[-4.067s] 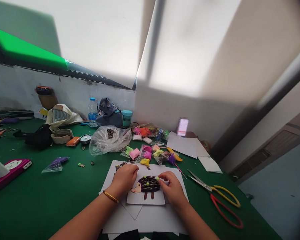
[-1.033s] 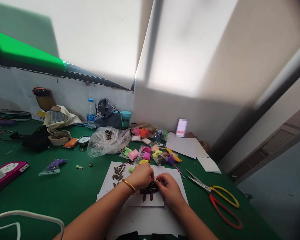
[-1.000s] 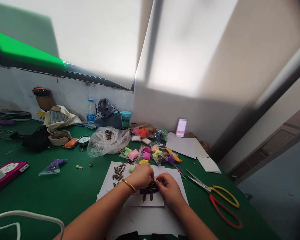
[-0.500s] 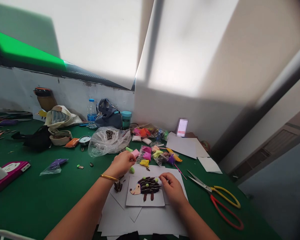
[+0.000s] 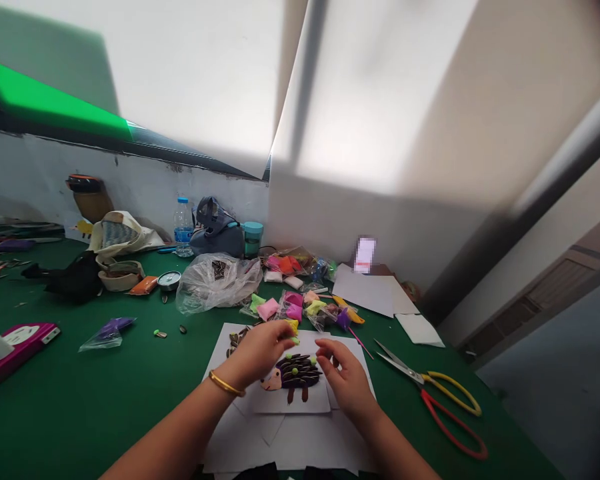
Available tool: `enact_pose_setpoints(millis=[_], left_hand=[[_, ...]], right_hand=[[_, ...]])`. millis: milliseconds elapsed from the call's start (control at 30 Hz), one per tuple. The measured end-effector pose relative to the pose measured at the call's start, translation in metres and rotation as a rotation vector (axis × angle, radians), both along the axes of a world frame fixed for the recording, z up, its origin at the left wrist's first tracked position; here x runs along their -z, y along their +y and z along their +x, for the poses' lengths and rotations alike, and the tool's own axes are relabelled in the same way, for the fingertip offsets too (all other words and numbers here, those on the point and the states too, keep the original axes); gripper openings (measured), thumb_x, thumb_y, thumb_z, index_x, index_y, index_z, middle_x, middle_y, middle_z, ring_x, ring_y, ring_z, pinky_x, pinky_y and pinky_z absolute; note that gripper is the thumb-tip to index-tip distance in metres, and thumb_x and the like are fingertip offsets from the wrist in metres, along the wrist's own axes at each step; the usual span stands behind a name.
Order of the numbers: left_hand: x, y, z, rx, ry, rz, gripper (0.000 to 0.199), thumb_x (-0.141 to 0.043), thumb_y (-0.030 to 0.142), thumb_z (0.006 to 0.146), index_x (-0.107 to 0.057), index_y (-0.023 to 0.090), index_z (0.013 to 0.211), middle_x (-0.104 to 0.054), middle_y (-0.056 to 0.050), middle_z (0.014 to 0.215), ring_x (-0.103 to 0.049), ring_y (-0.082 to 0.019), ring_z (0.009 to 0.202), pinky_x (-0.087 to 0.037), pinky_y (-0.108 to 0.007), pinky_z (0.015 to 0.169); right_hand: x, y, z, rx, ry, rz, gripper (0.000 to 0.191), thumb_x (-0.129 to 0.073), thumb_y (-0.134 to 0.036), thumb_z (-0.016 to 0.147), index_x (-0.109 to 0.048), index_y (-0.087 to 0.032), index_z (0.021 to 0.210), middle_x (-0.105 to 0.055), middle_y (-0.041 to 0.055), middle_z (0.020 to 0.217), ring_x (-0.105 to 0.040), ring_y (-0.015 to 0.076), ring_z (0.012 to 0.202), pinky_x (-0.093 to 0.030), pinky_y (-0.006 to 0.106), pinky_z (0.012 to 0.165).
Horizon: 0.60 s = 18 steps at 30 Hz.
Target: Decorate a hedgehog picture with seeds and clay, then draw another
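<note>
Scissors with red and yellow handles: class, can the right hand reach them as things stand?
Probably yes: the right hand is near the scissors, with only paper edge and green tabletop between.

No words, numbers or brand names can be read anywhere in this view. The label on the water bottle [image 5: 183,230] at the back of the tabletop is too small to make out. So are any marks on the round dial [image 5: 168,281] and the orange packet [image 5: 141,281] to its left. A pale upright patch [image 5: 365,255] at the wall, right of centre, is blurred into blocks, so nothing on it can be read. The magenta case [image 5: 17,348] at the left edge shows a white cartoon face, but no legible lettering.
</note>
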<state>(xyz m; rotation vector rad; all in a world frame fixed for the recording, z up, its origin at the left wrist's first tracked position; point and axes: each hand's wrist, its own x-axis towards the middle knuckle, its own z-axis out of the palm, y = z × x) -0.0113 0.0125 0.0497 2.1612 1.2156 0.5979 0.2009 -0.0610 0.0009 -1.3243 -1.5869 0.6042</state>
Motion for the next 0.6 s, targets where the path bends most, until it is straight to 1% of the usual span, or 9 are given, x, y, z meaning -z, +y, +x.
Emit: enact_pose_setpoints(millis=[33, 100, 167, 233, 333, 400, 467, 533, 600], left_hand=[[0.002, -0.006, 0.006, 0.066, -0.077, -0.06, 0.013, -0.059, 0.03, 0.085, -0.067, 0.022, 0.092, -0.071, -0.001, 0.091, -0.064, -0.019, 0.085, -0.045, -0.026, 0.074], [0.006, -0.014, 0.015, 0.145, -0.214, -0.231, 0.016, -0.059, 0.034, 0.084, -0.066, 0.02, 0.088, -0.069, 0.0, 0.08, -0.063, -0.018, 0.075, -0.045, -0.026, 0.067], [0.009, -0.016, 0.02, 0.175, -0.335, -0.361, 0.02, -0.063, 0.038, 0.081, -0.066, 0.018, 0.084, -0.067, 0.001, 0.073, -0.062, -0.016, 0.069, -0.044, -0.026, 0.063], [0.008, -0.014, 0.02, 0.184, -0.436, -0.436, 0.025, -0.068, 0.041, 0.076, -0.066, 0.016, 0.08, -0.064, 0.001, 0.07, -0.059, -0.015, 0.068, -0.043, -0.025, 0.062], [0.002, -0.011, 0.018, 0.204, -0.547, -0.53, 0.033, -0.073, 0.046, 0.073, -0.065, 0.014, 0.078, -0.062, 0.001, 0.07, -0.057, -0.013, 0.068, -0.043, -0.025, 0.064], [-0.003, -0.012, 0.016, 0.215, -0.584, -0.562, 0.034, -0.073, 0.047, 0.073, -0.064, 0.014, 0.079, -0.061, 0.001, 0.07, -0.056, -0.013, 0.068, -0.042, -0.024, 0.064], [-0.005, -0.015, 0.017, 0.211, -0.574, -0.543, 0.031, -0.073, 0.043, 0.072, -0.063, 0.014, 0.078, -0.059, 0.001, 0.07, -0.053, -0.012, 0.066, -0.04, -0.023, 0.061], [-0.005, -0.019, 0.018, 0.194, -0.53, -0.513, 0.022, -0.07, 0.035, 0.073, -0.061, 0.015, 0.077, -0.057, 0.002, 0.067, -0.052, -0.011, 0.062, -0.038, -0.023, 0.058], [-0.002, -0.019, 0.019, 0.143, -0.459, -0.456, 0.013, -0.065, 0.027, 0.072, -0.058, 0.017, 0.074, -0.054, 0.004, 0.063, -0.05, -0.011, 0.059, -0.036, -0.022, 0.054]], right_hand=[[-0.003, -0.002, -0.003, -0.044, -0.003, 0.003, 0.032, -0.059, -0.04, 0.089, -0.067, -0.025, 0.116, -0.07, 0.0054, 0.098, -0.063, 0.0218, 0.087, -0.049, 0.031, 0.077], [-0.01, -0.004, -0.008, -0.088, 0.023, -0.012, 0.028, -0.062, -0.037, 0.087, -0.069, -0.026, 0.111, -0.07, 0.0041, 0.095, -0.062, 0.0202, 0.082, -0.05, 0.031, 0.076], [-0.016, -0.004, -0.012, -0.087, 0.068, -0.039, 0.019, -0.062, -0.036, 0.088, -0.071, -0.024, 0.099, -0.07, 0.0038, 0.09, -0.062, 0.0193, 0.078, -0.05, 0.03, 0.073], [-0.022, -0.002, -0.012, -0.083, 0.066, -0.04, 0.015, -0.06, -0.034, 0.088, -0.071, -0.023, 0.089, -0.069, 0.0036, 0.086, -0.061, 0.019, 0.076, -0.049, 0.03, 0.071], [-0.031, 0.001, -0.012, -0.099, -0.028, 0.029, 0.014, -0.058, -0.031, 0.089, -0.069, -0.023, 0.085, -0.068, 0.0032, 0.084, -0.06, 0.0188, 0.078, -0.047, 0.029, 0.072], [-0.035, 0.002, -0.014, -0.109, -0.079, 0.075, 0.015, -0.055, -0.028, 0.089, -0.068, -0.023, 0.083, -0.067, 0.0029, 0.083, -0.06, 0.0183, 0.078, -0.047, 0.029, 0.073], [-0.037, 0.002, -0.017, -0.102, -0.096, 0.092, 0.013, -0.054, -0.023, 0.086, -0.067, -0.023, 0.08, -0.066, 0.0021, 0.08, -0.058, 0.0174, 0.076, -0.046, 0.028, 0.071], [-0.036, 0.001, -0.019, -0.075, -0.086, 0.081, 0.01, -0.055, -0.02, 0.08, -0.064, -0.022, 0.076, -0.063, 0.0007, 0.075, -0.056, 0.0162, 0.071, -0.045, 0.027, 0.067], [-0.032, 0.003, -0.017, -0.014, -0.033, 0.057, 0.006, -0.056, -0.02, 0.076, -0.06, -0.021, 0.072, -0.06, -0.0005, 0.071, -0.054, 0.0153, 0.067, -0.044, 0.026, 0.063]])
